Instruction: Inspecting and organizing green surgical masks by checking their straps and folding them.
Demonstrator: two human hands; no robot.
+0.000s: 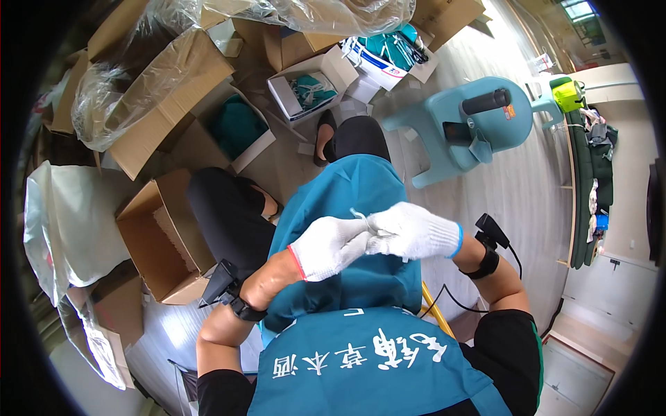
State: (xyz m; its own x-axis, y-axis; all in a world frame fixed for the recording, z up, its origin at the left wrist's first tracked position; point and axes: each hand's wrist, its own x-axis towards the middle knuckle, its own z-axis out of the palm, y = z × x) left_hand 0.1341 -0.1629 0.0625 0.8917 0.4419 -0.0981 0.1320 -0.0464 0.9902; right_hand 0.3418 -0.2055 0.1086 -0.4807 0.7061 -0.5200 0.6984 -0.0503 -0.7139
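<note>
My left hand [329, 248], in a white knit glove with a red cuff edge, is closed with its fingertips pinched together. My right hand [416, 231], gloved in white with a blue cuff edge, is closed against it. Between the two hands a thin white cord [359, 214] pokes up in a small loop; the rest is hidden by the fingers. Both hands meet just above the teal apron [347, 184] spread over my lap.
Ahead stand small white boxes [302, 95] holding teal cloth with white cords. An open brown carton [166, 236] is at the left, near plastic-lined cartons [173, 104]. On the right, a blue-green stool [479, 114] bears a black cylinder [485, 102] and a dark phone-like object [456, 133].
</note>
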